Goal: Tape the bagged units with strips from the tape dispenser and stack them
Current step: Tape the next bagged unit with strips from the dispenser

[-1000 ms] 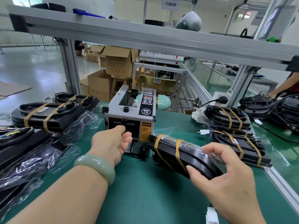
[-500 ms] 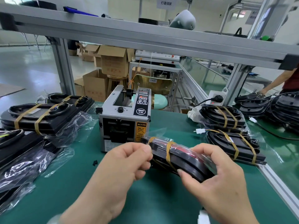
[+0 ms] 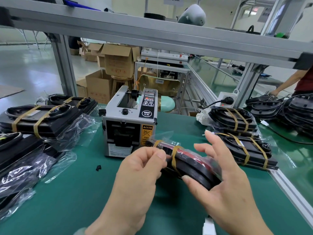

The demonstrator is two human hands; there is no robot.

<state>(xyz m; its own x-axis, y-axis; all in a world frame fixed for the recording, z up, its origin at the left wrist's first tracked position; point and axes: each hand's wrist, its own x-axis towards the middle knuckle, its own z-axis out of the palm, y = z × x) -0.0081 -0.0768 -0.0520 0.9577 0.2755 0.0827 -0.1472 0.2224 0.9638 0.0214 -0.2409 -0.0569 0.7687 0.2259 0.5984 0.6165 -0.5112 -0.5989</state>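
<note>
A black bagged unit (image 3: 194,165) with two tan tape bands is held above the green mat (image 3: 76,192), just in front of the grey tape dispenser (image 3: 128,122). My left hand (image 3: 140,177) pinches the unit's left end between thumb and forefinger; I cannot make out a strip there. My right hand (image 3: 225,189) carries the right end, thumb over the near edge and fingers spread straight behind it. Two taped units (image 3: 249,150) lie stacked at the right.
Taped units (image 3: 42,116) and loose bagged units (image 3: 20,158) crowd the left side. A small black scrap (image 3: 98,167) lies on the mat. A pile of unbagged units (image 3: 288,109) and another person's arm (image 3: 284,85) are at far right. The aluminium table edge (image 3: 291,192) runs along the right.
My left hand left the dispenser's mouth and came to the unit's left end. The right hand's fingers lifted off the unit and spread.
</note>
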